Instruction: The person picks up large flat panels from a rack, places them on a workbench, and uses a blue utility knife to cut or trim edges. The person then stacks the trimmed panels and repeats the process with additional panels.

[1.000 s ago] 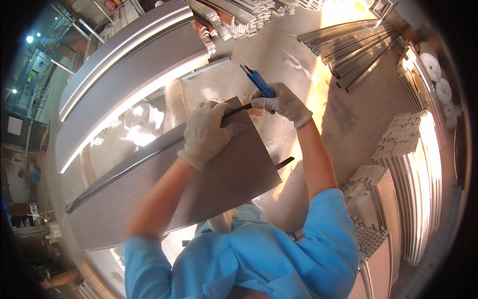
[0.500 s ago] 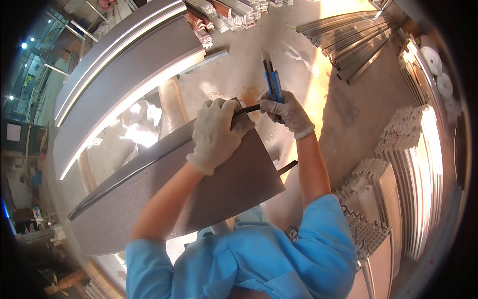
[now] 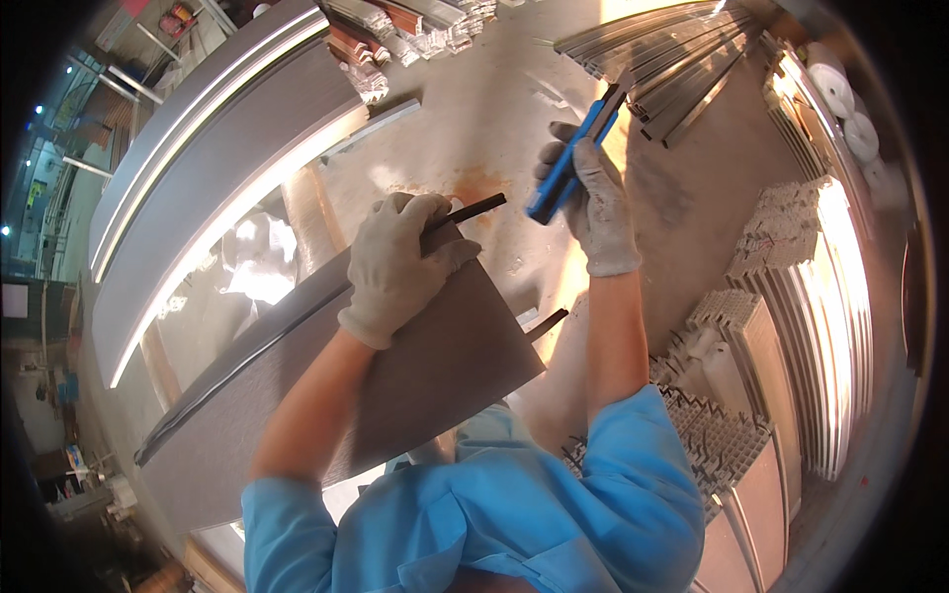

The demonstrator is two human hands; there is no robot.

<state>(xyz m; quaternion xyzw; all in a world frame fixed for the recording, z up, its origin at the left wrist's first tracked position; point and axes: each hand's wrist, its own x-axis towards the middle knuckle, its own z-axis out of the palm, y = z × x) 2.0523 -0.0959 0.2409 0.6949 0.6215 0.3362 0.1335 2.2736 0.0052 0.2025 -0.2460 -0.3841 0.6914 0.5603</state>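
A dark grey panel (image 3: 425, 336) lies slantwise in front of my body, with a black strip (image 3: 481, 210) along its far edge. The strip's free end sticks out past the panel's right corner. My gloved left hand (image 3: 395, 259) is closed over this edge near the corner, its fingers on the strip and its thumb on the panel. Away from the panel, to the right, my gloved right hand (image 3: 598, 203) holds up a long blue and dark grey hand tool (image 3: 578, 148), whose exact kind I cannot make out. Its dark tip points up and right.
More grey panels (image 3: 227, 158) with pale edges stand at the left. Bundled metal profiles (image 3: 435, 25) lie at the back, and long dark bars (image 3: 682, 69) fan out at back right. Stacked pale profiles (image 3: 801, 326) and white rolls (image 3: 840, 99) stand along the right.
My right hand has moved up and right with the blue tool, away from the strip's end, and the tool has turned. My left hand stays on the panel's edge.
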